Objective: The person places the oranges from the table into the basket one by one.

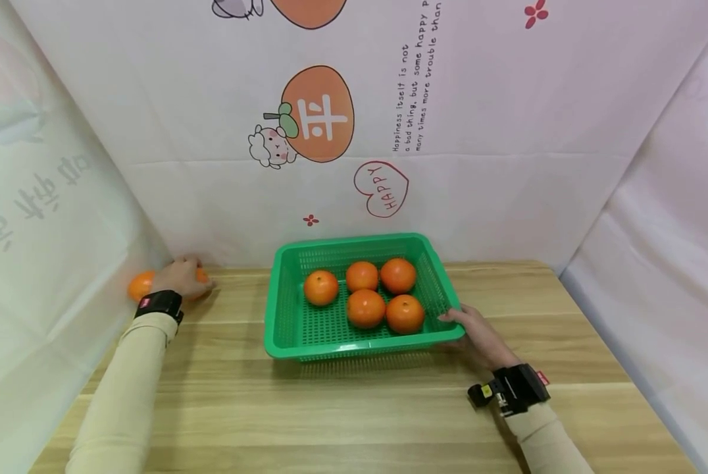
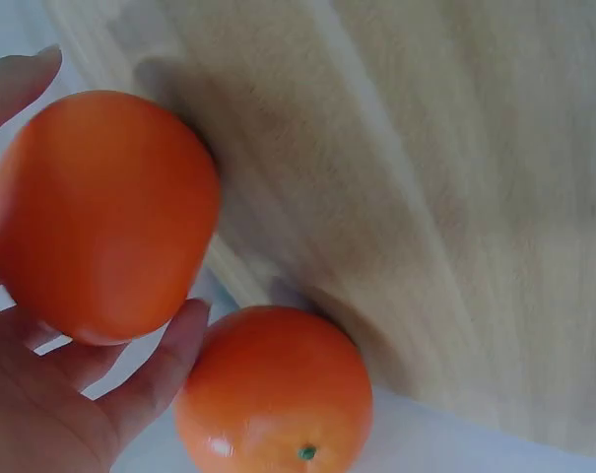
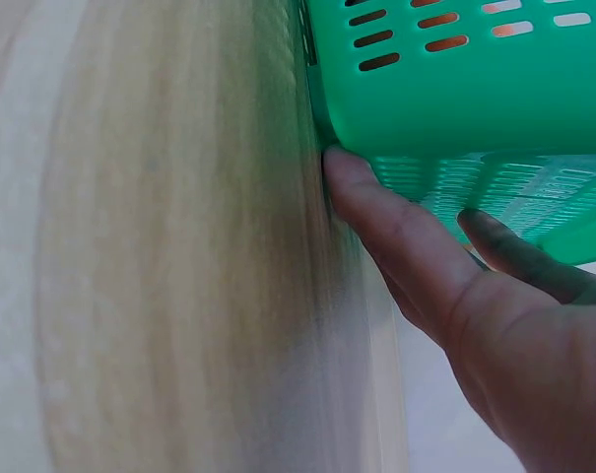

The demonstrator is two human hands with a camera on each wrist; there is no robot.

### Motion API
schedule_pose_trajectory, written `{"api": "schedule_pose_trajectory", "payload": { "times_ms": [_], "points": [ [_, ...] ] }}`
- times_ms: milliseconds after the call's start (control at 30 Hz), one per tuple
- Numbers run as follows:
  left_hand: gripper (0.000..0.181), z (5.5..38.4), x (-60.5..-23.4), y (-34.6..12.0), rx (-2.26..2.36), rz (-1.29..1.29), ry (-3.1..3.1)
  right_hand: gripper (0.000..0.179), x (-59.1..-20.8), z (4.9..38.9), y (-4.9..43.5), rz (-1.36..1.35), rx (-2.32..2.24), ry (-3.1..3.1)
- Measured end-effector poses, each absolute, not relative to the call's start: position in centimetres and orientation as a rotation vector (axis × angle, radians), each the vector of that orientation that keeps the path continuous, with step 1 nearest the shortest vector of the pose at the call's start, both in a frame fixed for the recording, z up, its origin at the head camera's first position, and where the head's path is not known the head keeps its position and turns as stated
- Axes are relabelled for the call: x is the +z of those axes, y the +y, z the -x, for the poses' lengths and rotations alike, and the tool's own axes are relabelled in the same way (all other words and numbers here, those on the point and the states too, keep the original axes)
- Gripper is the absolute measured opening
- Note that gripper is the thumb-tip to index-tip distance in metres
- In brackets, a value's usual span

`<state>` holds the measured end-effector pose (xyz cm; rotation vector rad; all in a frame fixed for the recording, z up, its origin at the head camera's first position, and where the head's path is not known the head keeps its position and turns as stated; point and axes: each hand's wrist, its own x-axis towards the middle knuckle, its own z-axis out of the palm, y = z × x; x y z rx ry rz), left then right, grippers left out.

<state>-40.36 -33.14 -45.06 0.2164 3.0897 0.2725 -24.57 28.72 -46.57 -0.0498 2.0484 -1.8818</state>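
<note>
At the table's far left corner, my left hand (image 1: 179,276) has its fingers curled round an orange (image 2: 105,212). A second orange (image 2: 278,384), with a small green stem end, lies right beside those fingertips in the left wrist view. A green plastic basket (image 1: 274,299) with slotted walls stands at the back middle. Several oranges (image 1: 366,309) rest inside it, mostly toward its right half. My right hand (image 1: 475,332) grips the basket's front right corner, thumb over the rim and other fingers beneath it. Part of the left hand's grip is hidden in the head view.
The wooden table (image 1: 342,421) carries all of this. A white printed cloth (image 1: 478,197) hangs behind it, with further white cloth (image 1: 40,276) along the left side and on the right. Black camera straps (image 1: 516,388) sit on both wrists.
</note>
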Motion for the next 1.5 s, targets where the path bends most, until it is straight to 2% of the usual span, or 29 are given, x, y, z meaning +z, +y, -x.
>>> {"api": "schedule_pose_trajectory", "payload": {
  "times_ms": [467, 1367, 1500],
  "points": [
    [0.058, 40.8, -46.1, -32.3, 0.314, -0.213, 3.062, 0.069, -46.3, 24.9, 28.5, 0.059, -1.91, 2.004],
    [0.049, 40.9, -46.7, -31.6, 0.292, -0.258, 3.152, 0.069, -46.3, 24.5, 28.6, 0.045, -1.904, 2.031],
    [0.052, 40.9, -46.4, -31.4, 0.329, -0.262, 3.152, 0.067, -46.4, 24.4, 28.6, 0.053, -1.91, 2.015]
  ]
}}
